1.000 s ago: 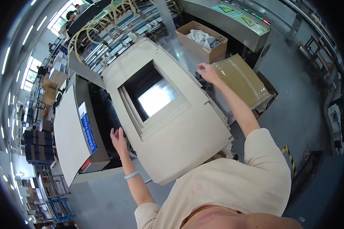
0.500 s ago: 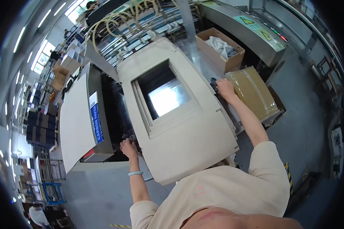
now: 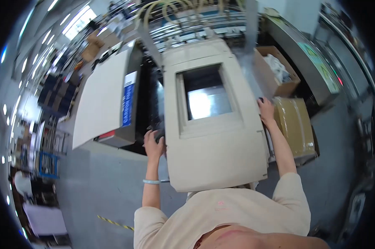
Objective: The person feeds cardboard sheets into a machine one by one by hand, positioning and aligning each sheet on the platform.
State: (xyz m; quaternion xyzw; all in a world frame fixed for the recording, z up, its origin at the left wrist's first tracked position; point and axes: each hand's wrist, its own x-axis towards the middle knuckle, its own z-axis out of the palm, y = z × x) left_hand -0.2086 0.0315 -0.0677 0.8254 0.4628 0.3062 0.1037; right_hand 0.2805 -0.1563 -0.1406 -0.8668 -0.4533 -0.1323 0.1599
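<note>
A stack of cream cardboard sheets [image 3: 216,153] with a rectangular cut-out window lies in front of me on the machine. Through the window a dark, shiny surface [image 3: 210,103] reflects light. At the stack's left edge, my left hand [image 3: 153,146] has its fingers and thumb around a dark knob [image 3: 159,134]. On the opposite edge my right hand [image 3: 266,111] is curled at another small dark knob [image 3: 261,100], partly covered by the fingers. Both hands sit close beside the stack.
Left of the stack, a large white sheet [image 3: 100,93] rests by a blue "CARBON PAPER" box [image 3: 129,99]. A taped carton [image 3: 294,124] and an open box of white cloth [image 3: 279,85] stand at the right. Hoses and rollers [image 3: 187,25] cross the back.
The view has turned, so the stack now appears more upright and farther right. Both hands stay at the dark knobs on either side, the left hand's fingers spread a little wider.
</note>
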